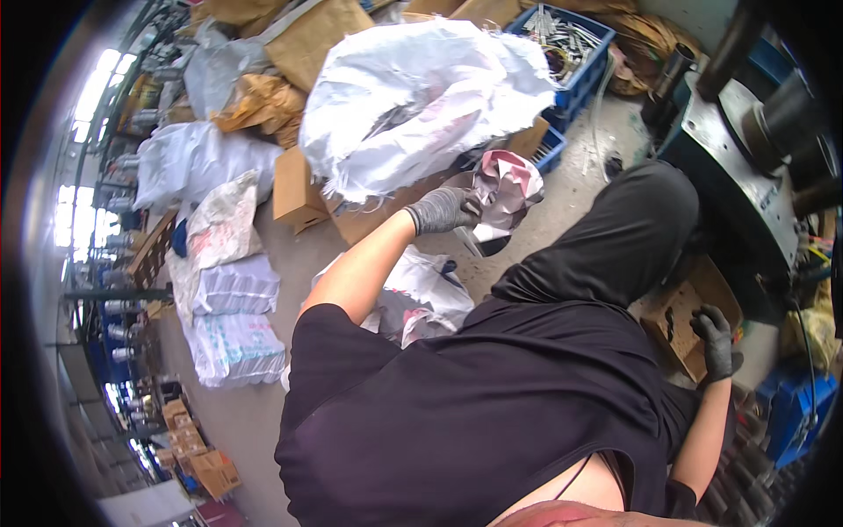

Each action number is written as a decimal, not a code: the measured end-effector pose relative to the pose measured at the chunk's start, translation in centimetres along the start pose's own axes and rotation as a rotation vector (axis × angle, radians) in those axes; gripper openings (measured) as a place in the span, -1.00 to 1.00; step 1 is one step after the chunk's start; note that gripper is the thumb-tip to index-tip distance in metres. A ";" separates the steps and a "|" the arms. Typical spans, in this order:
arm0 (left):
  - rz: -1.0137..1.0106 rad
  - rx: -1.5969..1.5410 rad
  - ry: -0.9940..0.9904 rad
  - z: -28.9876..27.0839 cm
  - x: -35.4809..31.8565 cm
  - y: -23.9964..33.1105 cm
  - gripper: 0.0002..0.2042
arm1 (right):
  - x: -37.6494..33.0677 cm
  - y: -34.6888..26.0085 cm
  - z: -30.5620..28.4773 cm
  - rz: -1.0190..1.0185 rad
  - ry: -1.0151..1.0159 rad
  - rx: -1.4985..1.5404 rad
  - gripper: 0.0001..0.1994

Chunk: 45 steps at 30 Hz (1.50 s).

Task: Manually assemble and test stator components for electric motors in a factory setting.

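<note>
My left hand (443, 211), in a grey knit glove, is closed on the edge of a crumpled white and pinkish sheet (507, 189). I cannot tell whether the sheet is paper or plastic. It hangs in front of a large white woven sack (421, 105) with frayed edges. At the right, my right hand (716, 338), also gloved, is over the rim of a cardboard box (694, 290). Its fingers are loosely curved and apart, with nothing visible in them. A few small dark pieces (670, 325) lie in that box.
Behind the sack stands a blue crate (580, 75) full of metal parts. A dark machine (738, 167) with a steel plate rises at the right. White wrapped bundles (235, 347) are stacked at the left. A crumpled white bag (430, 290) lies beside my left arm.
</note>
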State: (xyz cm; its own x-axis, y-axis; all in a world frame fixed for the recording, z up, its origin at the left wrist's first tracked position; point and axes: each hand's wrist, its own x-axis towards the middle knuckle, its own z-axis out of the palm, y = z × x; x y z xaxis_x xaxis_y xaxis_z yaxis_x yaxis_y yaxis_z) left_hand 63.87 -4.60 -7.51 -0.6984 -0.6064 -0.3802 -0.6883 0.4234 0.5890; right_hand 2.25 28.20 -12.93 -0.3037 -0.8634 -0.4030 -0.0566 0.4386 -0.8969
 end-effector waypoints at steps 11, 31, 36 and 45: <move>-0.011 0.134 0.464 13.4 7.8 -1.7 -0.58 | -2.6 3.1 -4.4 0.105 0.139 0.061 -0.56; -1.011 -0.031 -0.357 11.5 -19.9 -13.5 -0.62 | -0.8 3.8 -4.0 0.208 0.092 -0.022 -0.57; -1.028 -0.572 -0.220 13.8 -21.8 -16.4 -0.69 | -0.1 4.4 -3.1 0.205 0.057 -0.002 -0.58; -0.701 0.108 0.149 -3.4 -14.3 -9.2 -0.63 | -0.9 3.2 -2.9 0.169 0.121 0.016 -0.58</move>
State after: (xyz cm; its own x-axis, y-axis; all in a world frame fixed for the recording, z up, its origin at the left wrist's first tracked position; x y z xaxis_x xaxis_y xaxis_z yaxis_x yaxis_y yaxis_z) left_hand 80.82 -2.11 -5.11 -0.0565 -0.8417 -0.5370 -0.9855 -0.0392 0.1652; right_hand -0.47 31.07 -14.90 -0.4200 -0.7409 -0.5242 0.0198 0.5699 -0.8214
